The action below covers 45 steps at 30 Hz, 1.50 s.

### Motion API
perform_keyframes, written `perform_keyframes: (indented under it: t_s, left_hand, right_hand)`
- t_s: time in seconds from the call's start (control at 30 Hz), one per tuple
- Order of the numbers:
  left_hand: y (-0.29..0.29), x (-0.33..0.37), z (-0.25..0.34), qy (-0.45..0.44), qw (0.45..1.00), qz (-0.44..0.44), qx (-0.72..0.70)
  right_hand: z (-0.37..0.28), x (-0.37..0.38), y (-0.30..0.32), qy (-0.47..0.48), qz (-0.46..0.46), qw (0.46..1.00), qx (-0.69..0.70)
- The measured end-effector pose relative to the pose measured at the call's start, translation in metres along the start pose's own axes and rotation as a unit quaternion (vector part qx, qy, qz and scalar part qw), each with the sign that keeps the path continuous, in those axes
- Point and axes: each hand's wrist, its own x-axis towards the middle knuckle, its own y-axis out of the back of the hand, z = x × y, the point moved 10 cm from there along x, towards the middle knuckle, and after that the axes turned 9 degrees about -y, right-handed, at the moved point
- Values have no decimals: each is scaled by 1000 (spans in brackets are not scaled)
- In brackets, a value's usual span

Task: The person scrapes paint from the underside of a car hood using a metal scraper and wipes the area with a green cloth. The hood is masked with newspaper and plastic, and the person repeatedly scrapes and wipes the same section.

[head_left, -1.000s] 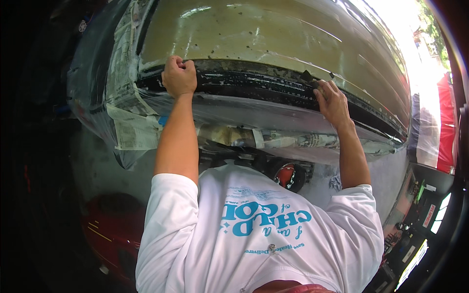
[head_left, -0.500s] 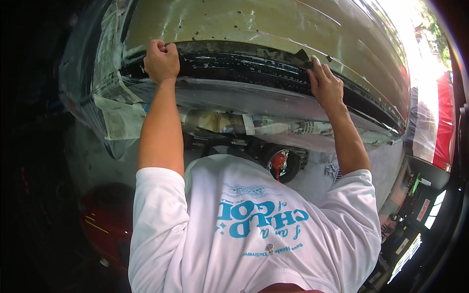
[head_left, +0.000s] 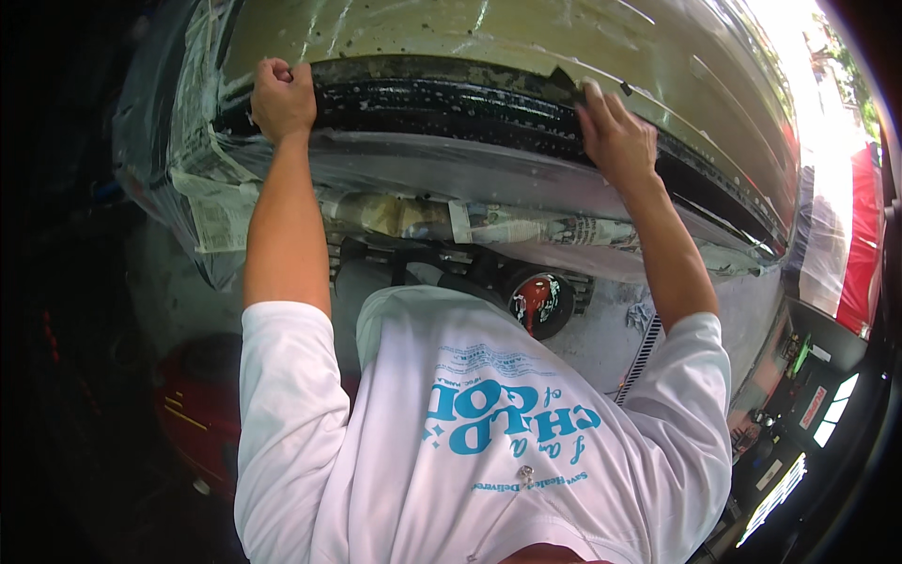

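An olive-gold vehicle panel (head_left: 404, 30), speckled with dark spots and pale wet-looking streaks, curves across the top. Along its lower edge runs a glossy black strip (head_left: 442, 105) with whitish specks, under a mottled dark band (head_left: 413, 69). My left hand (head_left: 285, 99) is closed at the left part of this band; whatever its fingers hold is hidden. Farther right, my right hand (head_left: 615, 132) lies over the strip with its fingers bent and pressed together. A thin, pointed dark flap (head_left: 562, 81) sticks out beside those fingertips.
Clear plastic sheeting (head_left: 423, 160) and taped newspaper (head_left: 554, 226) cover the part below. A round dark container with red inside (head_left: 540, 303) stands on the floor near a drain grate (head_left: 641, 357). At lower left sits a red glossy vehicle (head_left: 193, 414).
Both hands have shifted slightly up and to the left in the picture, as has the left part of the panel. Each hand keeps a similar closed shape at the dark band.
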Motion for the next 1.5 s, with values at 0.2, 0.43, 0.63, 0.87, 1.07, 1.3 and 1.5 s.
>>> perform_keyframes:
  t_s: [0.2, 0.43, 0.63, 0.87, 1.07, 1.3, 1.5]
  left_hand:
    - [0, 1, -4, -4, 1000, 5, -9]
    - [5, -1, -7, 8, 1000, 5, 7]
    - [2, -2, -6, 8, 1000, 6, -11]
    - [6, 0, -3, 22, 1000, 2, -14]
    - [9, -8, -2, 23, 999, 11, -45]
    - [1, -6, -2, 4, 997, -42, -61]
    - [25, -15, 104, -320, 944, 35, 64]
  right_hand:
    - [11, -17, 21, -14, 36, 992, 118]
    - [62, -48, 27, -296, -72, 874, 379]
    - [50, -38, 18, -233, -70, 906, 347]
    - [1, -8, 37, -145, -70, 942, 295]
    - [-27, -16, 33, -172, -108, 961, 189]
    - [-31, -29, 27, -129, 53, 939, 314]
    - [-11, -76, 51, -313, 45, 860, 400]
